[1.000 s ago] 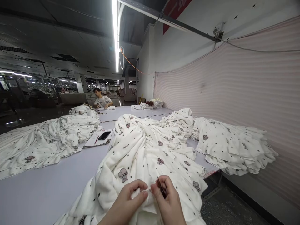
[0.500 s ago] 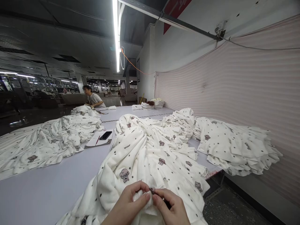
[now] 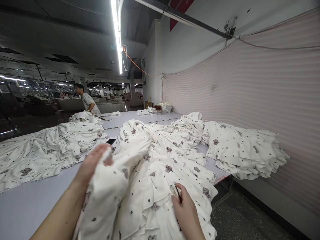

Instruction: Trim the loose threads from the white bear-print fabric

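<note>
My left hand [image 3: 91,163], smeared by motion, grips the edge of a white fabric piece [image 3: 107,191] printed with dark dots and grey-brown animal figures. The piece is raised at the left and hangs down toward me. Lower right, my right hand [image 3: 187,208] is closed around a small dark tool [image 3: 177,192] with thin points, snips or tweezers; its lower part is hidden in the palm. That hand is over a large heap of the same printed fabric [image 3: 170,160], which spreads across the table in front of me.
More printed fabric lies in a left pile [image 3: 57,143] and a right pile [image 3: 242,146], which overhangs the table edge. A phone [image 3: 111,141] rests on papers, partly hidden by my left hand. Folded white stacks [image 3: 165,107] stand at the far end. A person [image 3: 88,100] leans over the table's far left.
My hands were together at the fabric, and now they are apart. My left hand has lifted fabric up and left; my right hand has moved slightly right with the tool. The view has shifted.
</note>
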`<move>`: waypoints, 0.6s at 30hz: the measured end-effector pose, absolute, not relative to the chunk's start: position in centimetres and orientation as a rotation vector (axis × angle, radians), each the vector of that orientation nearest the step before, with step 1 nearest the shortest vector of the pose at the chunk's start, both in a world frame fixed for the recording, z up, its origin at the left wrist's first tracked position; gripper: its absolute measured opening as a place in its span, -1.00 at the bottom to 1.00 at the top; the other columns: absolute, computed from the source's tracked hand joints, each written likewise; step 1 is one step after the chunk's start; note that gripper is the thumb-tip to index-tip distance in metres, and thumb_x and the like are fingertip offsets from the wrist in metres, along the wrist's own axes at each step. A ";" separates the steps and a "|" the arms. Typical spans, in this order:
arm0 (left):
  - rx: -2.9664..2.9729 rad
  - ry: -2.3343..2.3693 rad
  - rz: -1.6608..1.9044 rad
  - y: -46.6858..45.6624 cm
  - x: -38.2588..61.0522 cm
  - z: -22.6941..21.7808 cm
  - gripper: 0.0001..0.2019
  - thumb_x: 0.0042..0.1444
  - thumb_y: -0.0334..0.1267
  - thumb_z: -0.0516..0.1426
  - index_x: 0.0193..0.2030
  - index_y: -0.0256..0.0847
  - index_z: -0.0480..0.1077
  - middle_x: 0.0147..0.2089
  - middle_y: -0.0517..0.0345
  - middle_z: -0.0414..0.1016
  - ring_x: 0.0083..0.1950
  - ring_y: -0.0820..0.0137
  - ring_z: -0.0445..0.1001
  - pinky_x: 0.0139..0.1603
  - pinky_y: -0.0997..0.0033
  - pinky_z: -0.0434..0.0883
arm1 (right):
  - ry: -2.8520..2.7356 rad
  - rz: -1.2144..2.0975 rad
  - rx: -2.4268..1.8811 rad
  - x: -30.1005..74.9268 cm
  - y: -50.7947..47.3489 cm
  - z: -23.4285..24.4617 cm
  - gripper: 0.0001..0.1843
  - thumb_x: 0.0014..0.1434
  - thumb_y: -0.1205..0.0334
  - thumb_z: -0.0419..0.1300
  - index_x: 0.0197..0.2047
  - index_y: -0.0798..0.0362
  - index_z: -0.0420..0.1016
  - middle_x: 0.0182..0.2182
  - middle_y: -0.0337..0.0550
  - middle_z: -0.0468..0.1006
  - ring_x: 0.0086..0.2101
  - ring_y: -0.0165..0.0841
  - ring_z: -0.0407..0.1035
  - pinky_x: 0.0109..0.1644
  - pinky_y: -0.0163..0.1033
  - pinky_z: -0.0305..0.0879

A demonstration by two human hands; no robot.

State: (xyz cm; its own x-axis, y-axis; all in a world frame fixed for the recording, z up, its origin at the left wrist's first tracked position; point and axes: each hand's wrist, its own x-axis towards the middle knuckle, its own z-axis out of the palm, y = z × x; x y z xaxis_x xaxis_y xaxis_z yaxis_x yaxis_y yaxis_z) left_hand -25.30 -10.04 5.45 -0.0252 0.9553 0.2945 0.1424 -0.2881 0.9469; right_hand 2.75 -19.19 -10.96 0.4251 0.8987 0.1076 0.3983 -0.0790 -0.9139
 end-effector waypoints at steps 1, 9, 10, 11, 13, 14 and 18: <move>1.625 1.171 1.240 -10.4 -24.4 5.1 -0.66 -0.01 0.13 0.15 -0.31 -0.12 0.43 -0.54 0.27 0.43 -0.55 0.37 0.37 -0.48 0.36 0.40 | -1.153 0.600 -1.680 2.7 -18.6 -10.9 -0.75 0.06 0.14 0.13 -0.18 0.00 0.46 -0.38 -0.17 0.48 -0.37 -0.23 0.35 -0.28 -0.24 0.20; 2.280 1.191 0.616 -13.4 -17.3 -1.0 -0.81 -0.25 -0.32 0.30 -0.38 -0.11 0.57 -0.35 0.10 0.58 -0.26 0.11 0.54 -0.25 0.33 0.40 | -1.157 0.631 -1.457 2.0 -17.6 -7.9 -0.66 0.25 -0.08 -0.02 -0.35 0.00 0.33 -0.46 -0.28 0.38 -0.42 -0.34 0.27 -0.38 -0.36 0.18; 2.268 1.203 0.630 -13.2 -17.5 -1.1 -0.91 -0.22 -0.35 0.27 -0.48 -0.12 0.55 -0.43 0.14 0.56 -0.33 0.16 0.54 -0.29 0.37 0.39 | -1.148 0.625 -1.447 2.1 -17.9 -7.5 -0.65 0.26 -0.08 -0.02 -0.31 0.01 0.34 -0.42 -0.25 0.40 -0.40 -0.34 0.29 -0.36 -0.35 0.19; 2.259 1.224 0.645 -12.7 -18.3 -0.8 -0.96 -0.17 -0.34 0.23 -0.54 -0.12 0.53 -0.47 0.18 0.54 -0.38 0.21 0.53 -0.32 0.41 0.39 | -1.136 0.611 -1.449 2.2 -18.1 -7.1 -0.66 0.26 -0.08 -0.01 -0.29 0.01 0.34 -0.38 -0.22 0.42 -0.38 -0.32 0.30 -0.33 -0.34 0.20; 2.214 1.319 0.713 -11.6 -21.1 0.9 -0.87 -0.03 -0.25 0.16 -0.52 -0.14 0.52 -0.45 0.23 0.53 -0.36 0.27 0.53 -0.29 0.44 0.40 | -1.098 0.586 -1.463 2.5 -18.4 -6.7 -0.68 0.25 -0.08 0.02 -0.28 0.01 0.35 -0.36 -0.19 0.44 -0.35 -0.30 0.31 -0.30 -0.32 0.22; 2.169 1.405 0.778 -10.9 -23.0 2.1 -0.82 0.02 -0.18 0.14 -0.46 -0.15 0.53 -0.43 0.25 0.53 -0.35 0.27 0.53 -0.26 0.42 0.42 | -1.072 0.582 -1.462 2.7 -18.5 -6.6 -0.68 0.24 -0.09 0.04 -0.28 0.00 0.35 -0.37 -0.19 0.44 -0.35 -0.29 0.32 -0.30 -0.31 0.23; 1.906 1.781 1.190 -8.7 -31.2 7.3 -0.60 0.12 -0.03 0.05 -0.11 -0.32 0.46 -0.50 0.39 0.37 -0.25 0.37 0.48 0.02 0.09 0.31 | -1.016 0.665 -1.324 2.7 -17.9 -5.9 -0.70 0.22 -0.07 0.09 -0.31 0.01 0.35 -0.43 -0.23 0.39 -0.36 -0.33 0.31 -0.28 -0.32 0.28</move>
